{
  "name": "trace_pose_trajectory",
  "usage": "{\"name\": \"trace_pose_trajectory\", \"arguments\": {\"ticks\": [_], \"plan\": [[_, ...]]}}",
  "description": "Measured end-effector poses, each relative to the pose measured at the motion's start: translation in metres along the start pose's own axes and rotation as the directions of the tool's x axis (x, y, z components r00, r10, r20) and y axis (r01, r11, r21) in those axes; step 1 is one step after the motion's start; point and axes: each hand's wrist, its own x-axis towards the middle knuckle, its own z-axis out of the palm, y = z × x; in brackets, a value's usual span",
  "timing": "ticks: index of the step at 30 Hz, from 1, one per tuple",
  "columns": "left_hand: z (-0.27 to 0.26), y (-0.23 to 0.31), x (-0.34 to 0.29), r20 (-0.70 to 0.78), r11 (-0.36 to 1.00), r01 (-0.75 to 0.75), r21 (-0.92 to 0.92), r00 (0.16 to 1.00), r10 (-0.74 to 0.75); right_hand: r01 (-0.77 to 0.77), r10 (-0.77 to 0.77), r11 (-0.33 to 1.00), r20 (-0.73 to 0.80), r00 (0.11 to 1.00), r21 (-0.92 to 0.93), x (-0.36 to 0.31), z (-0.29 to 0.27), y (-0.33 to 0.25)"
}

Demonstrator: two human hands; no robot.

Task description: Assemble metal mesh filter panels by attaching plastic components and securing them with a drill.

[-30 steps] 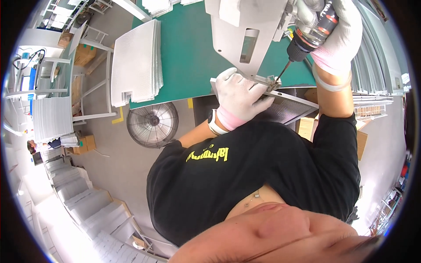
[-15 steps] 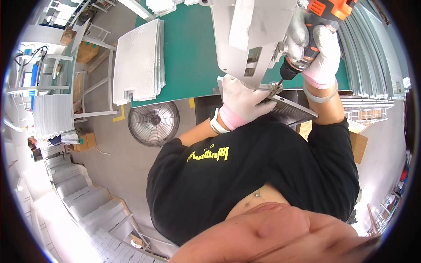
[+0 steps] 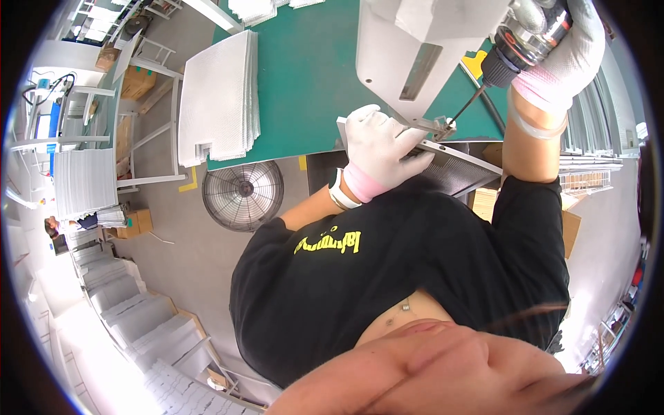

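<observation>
My gloved left hand (image 3: pixel 384 149) grips the edge of a dark perforated panel with a pale frame (image 3: pixel 453 166), its fingers curled over the frame near the table's front edge. At the right, my gloved right hand (image 3: pixel 567 66) is wrapped round a cordless drill (image 3: pixel 512 59), part of it cut off by the picture's upper rim. A long thin bit runs from the drill's black chuck down to a small metal bracket (image 3: pixel 445 128) by the panel. Whether its tip touches the bracket I cannot tell. Above the panel stands a light grey slotted metal housing (image 3: pixel 394 59).
A stack of white perforated sheets (image 3: pixel 218 97) lies on the green table (image 3: pixel 301 83), left of the housing. A yellow object (image 3: pixel 474 63) lies behind the drill bit. On the floor stands a round fan (image 3: pixel 243 196). Long pale profiles (image 3: pixel 591 121) are stacked at the right.
My right hand and the drill have moved right and tilted, showing more of the bit. The grey housing and bracket have shifted right. My left hand stays on the panel, nearly unmoved.
</observation>
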Motion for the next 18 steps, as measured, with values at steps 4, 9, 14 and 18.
{"name": "trace_pose_trajectory", "arguments": {"ticks": [4,9,14,18], "plan": [[0.0,0.001,0.0,0.001,1.0,-0.015,-0.001,1.0,0.015,-0.014,0.014,0.999,-0.006,1.0,-0.033,-0.002,-0.002,0.003],[-0.007,0.006,0.005,0.046,1.0,0.013,-0.023,0.999,-0.012,-0.027,0.027,0.997,-0.003,1.0,-0.07,-0.003,-0.005,0.007],[-0.009,0.008,0.008,0.036,0.998,0.018,-0.059,0.999,-0.016,-0.033,0.033,0.993,0.001,0.999,-0.11,-0.005,-0.007,0.01],[-0.006,0.004,-0.005,0.129,0.999,0.015,0.05,0.991,-0.022,-0.17,0.173,0.985,-0.095,0.98,0.037,-0.019,-0.027,0.014]]}}
